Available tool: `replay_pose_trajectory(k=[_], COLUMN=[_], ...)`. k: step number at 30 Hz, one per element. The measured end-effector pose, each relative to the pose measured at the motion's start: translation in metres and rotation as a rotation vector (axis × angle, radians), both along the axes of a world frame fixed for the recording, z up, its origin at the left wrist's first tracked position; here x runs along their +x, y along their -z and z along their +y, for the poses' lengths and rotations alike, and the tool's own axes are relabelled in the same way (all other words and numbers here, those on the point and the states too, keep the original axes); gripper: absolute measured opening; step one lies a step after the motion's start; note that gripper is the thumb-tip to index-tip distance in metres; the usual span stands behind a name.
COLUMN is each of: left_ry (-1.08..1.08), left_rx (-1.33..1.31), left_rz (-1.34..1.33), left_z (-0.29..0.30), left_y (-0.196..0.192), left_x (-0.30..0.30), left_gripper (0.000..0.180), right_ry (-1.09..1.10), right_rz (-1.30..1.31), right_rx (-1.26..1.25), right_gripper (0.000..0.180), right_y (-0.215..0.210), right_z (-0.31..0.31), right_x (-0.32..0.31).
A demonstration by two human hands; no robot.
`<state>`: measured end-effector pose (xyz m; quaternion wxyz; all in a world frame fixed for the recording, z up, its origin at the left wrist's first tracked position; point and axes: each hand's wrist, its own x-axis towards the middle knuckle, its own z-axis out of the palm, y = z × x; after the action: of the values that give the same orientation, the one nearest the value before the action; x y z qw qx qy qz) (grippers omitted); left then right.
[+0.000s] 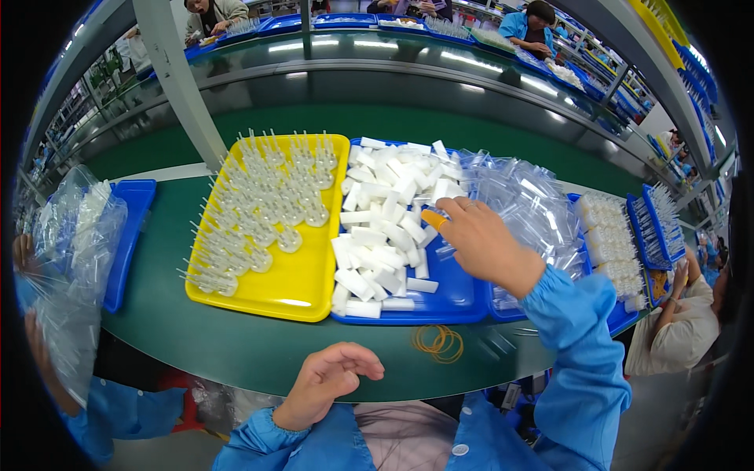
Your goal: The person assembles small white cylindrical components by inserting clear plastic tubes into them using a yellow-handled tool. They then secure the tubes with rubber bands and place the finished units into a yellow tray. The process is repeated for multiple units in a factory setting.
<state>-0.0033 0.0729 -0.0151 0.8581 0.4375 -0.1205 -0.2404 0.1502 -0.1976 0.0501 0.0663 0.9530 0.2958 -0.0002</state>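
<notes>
My right hand (491,243) reaches over the blue tray (452,290), palm down. An orange finger cover (434,220) sits on one of its digits. Its fingers are spread at the edge of a heap of white foam blocks (385,188), close to one block; no block is plainly gripped. Near the table's front edge my left hand (334,381) hovers with fingers loosely bent, thumb apart, holding nothing. Beyond it lies a yellow tray (306,282) with rows of clear bulb-shaped pieces (271,188), their thin stems pointing up.
Clear plastic tubes (526,204) lie heaped right of the blocks. Rubber bands (438,344) rest on the green table (377,357) in front. Farther right stand packed white pieces (609,243). At left, another person's hands (35,337) hold a clear bag (78,235). A grey post (179,86) rises behind.
</notes>
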Motion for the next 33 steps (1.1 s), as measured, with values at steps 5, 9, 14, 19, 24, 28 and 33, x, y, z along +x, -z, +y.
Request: replay_pose_trajectory(k=[5, 9, 14, 19, 24, 28, 33], left_ry=[-0.082, -0.113, -0.094, -0.073, -0.089, -0.097, -0.181], left_rx=[0.011, -0.012, -0.057, -0.039, -0.029, -0.013, 0.008], left_rz=[0.032, 0.079, 0.082, 0.072, 0.06, 0.07, 0.045], left_z=[0.023, 0.03, 0.027, 0.022, 0.02, 0.017, 0.02], left_y=[0.008, 0.01, 0.011, 0.011, 0.01, 0.011, 0.002], left_x=[-0.004, -0.005, -0.008, -0.008, -0.011, -0.012, -0.018], left_gripper=[0.034, 0.037, 0.038, 0.039, 0.038, 0.037, 0.035], right_ry=[-0.032, 0.0, 0.117, 0.128, 0.106, 0.111, 0.052], right_rz=[-0.081, 0.086, 0.389, 0.256, 0.156, 0.12, 0.095], right_rx=[-0.068, -0.025, 0.004, 0.121, 0.294, 0.455, 0.629], right_gripper=[0.057, 0.068, 0.081, 0.063, 0.044, 0.042, 0.04], right_y=[0.027, 0.028, 0.02, 0.037, 0.053, 0.047, 0.006], right_z=[0.002, 0.0, 0.006, 0.006, -0.004, -0.013, -0.013], right_x=[0.018, 0.018, -0.001, -0.009, -0.007, -0.013, -0.056])
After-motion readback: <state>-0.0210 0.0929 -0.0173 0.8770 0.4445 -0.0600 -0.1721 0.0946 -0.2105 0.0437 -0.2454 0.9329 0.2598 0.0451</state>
